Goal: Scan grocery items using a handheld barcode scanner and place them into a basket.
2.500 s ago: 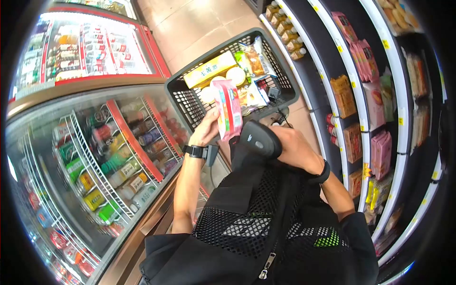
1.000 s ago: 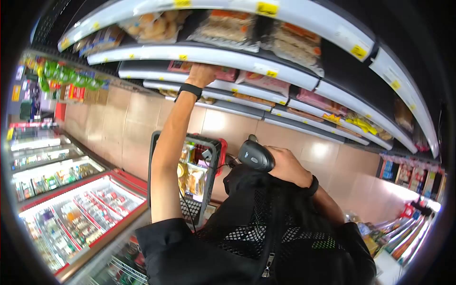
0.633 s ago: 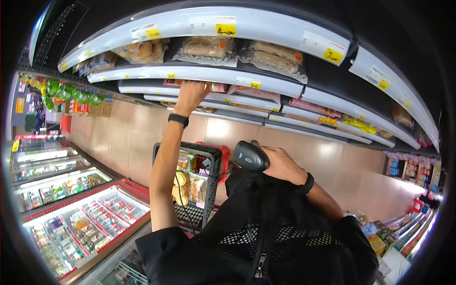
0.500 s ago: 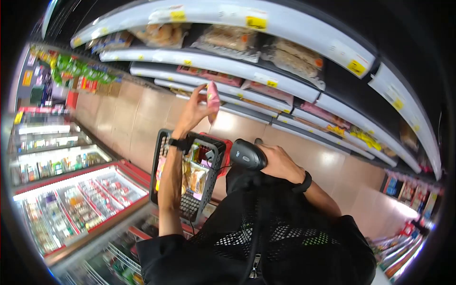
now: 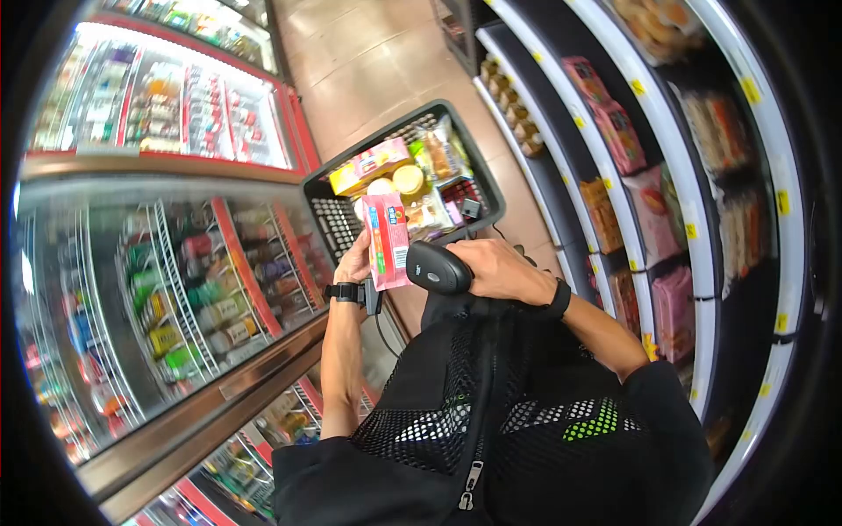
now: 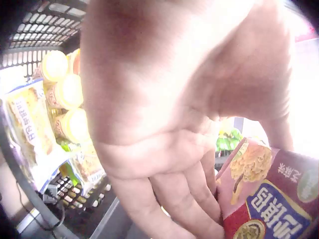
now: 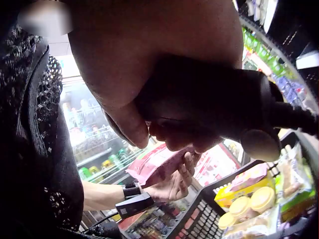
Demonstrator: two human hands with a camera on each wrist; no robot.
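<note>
My left hand [image 5: 353, 261] grips a pink sachima packet [image 5: 384, 238] by its side and holds it up, barcode side showing in the head view. The left wrist view shows the packet's printed front [image 6: 269, 199] beside my curled fingers. My right hand [image 5: 510, 273] is wrapped round a black barcode scanner [image 5: 438, 267], whose head overlaps the packet's lower right edge in the head view. Just beyond is a dark basket [image 5: 476, 159]. In it lie another pink packet [image 5: 388, 154] on a yellow box [image 5: 347, 179], round tubs [image 5: 409, 180] and bagged snacks [image 5: 443, 149].
A glass-topped chest freezer [image 5: 175, 165] full of bottles and cans runs along the left. On the right, shelves [image 5: 561, 158] hold bottles, pink packets and bagged biscuits. Tiled floor [image 5: 368, 61] lies past the basket. A cable hangs from my left wrist.
My left hand went from the basket to the shelf, took a pink packet and brought it back beside the scanner. A pink packet now lies on the yellow box. My right hand kept the scanner.
</note>
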